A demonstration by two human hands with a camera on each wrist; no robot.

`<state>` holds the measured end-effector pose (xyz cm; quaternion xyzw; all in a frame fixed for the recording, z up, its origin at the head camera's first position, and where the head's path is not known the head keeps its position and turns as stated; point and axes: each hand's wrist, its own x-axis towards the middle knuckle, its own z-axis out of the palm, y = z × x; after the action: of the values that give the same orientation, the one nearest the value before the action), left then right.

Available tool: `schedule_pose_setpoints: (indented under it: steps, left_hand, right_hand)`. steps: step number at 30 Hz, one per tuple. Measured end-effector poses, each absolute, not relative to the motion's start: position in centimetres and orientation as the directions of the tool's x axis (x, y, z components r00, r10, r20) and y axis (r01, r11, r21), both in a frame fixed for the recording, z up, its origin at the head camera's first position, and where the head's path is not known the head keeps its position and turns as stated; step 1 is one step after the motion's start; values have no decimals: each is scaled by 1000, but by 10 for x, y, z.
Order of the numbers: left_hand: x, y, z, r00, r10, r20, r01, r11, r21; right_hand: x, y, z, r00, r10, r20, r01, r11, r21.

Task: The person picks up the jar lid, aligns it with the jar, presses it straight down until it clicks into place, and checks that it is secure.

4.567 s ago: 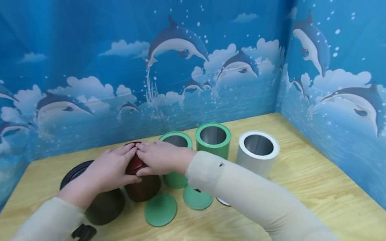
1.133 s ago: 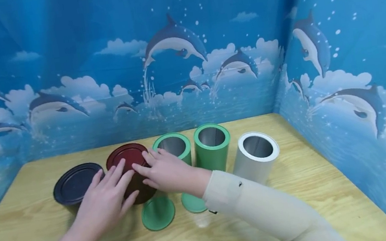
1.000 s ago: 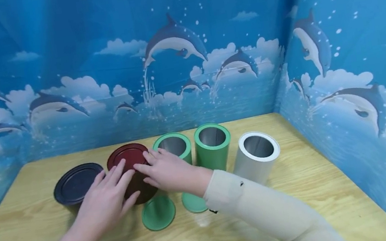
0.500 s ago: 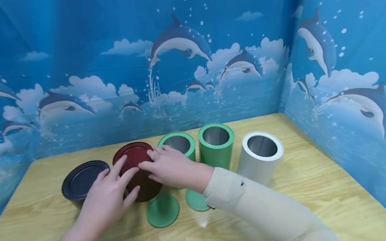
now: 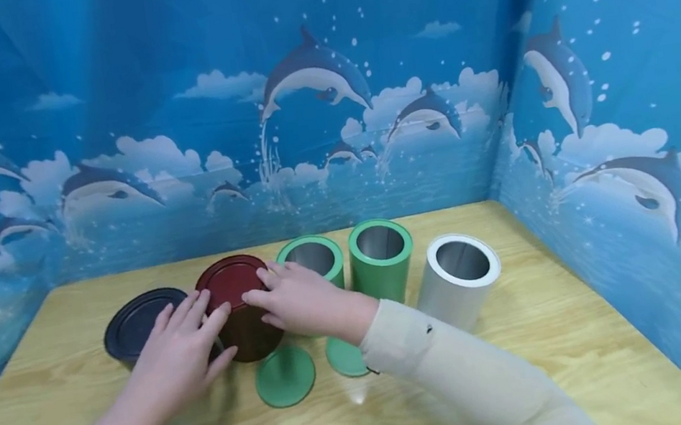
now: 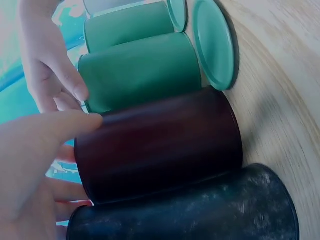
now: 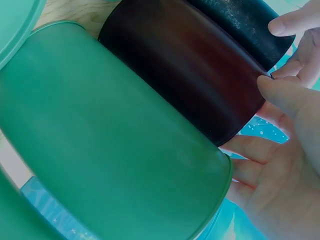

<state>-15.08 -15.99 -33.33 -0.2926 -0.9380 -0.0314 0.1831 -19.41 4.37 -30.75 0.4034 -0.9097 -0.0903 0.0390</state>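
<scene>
A dark red can [image 5: 253, 332] stands upright with its red lid [image 5: 231, 283] on top. My left hand [image 5: 174, 356] reaches to the lid's near left edge, fingers spread and fairly straight. In the left wrist view its thumb lies at the rim of the red can [image 6: 160, 145]. My right hand [image 5: 306, 303] has its fingertips at the right edge of the lid. The right wrist view has this hand [image 7: 275, 165] with its thumb by the red can's rim and its other fingers past the top of the neighbouring green can [image 7: 115, 135].
Left of the red can stands a lidded black can [image 5: 143, 321]. To the right are two open green cans, one behind my hand and another [image 5: 381, 272], then an open white can [image 5: 456, 294]. Green lids [image 5: 285, 377] lie on the wooden table [image 5: 566, 326]. A dolphin-print curtain [image 5: 193, 44] surrounds it.
Earlier both hands lay close together over the red lid. They have since drawn apart to its near edges, uncovering most of it. Lately my left hand shifted slightly left and nearer.
</scene>
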Motion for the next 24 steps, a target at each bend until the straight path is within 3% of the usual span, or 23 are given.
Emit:
schedule_pose_setpoints:
  steps: [5, 11, 19, 24]
  left_hand:
    - [-150, -156, -326, -779, 529, 336, 534, 841, -87]
    - [-148, -155, -326, -832, 492, 256, 506, 863, -13]
    - [-154, -163, -332, -743, 544, 389, 561, 824, -80]
    - [-155, -161, -331, -737, 547, 397, 559, 824, -98]
  right_hand:
    - [-192, 43, -303, -678, -735, 30, -711, 665, 231]
    - [-189, 44, -306, -693, -721, -23, -711, 677, 190]
    - [-192, 41, -308, -721, -693, -8, -676, 702, 224]
    - [-196, 43, -307, -729, -684, -24, -677, 716, 170]
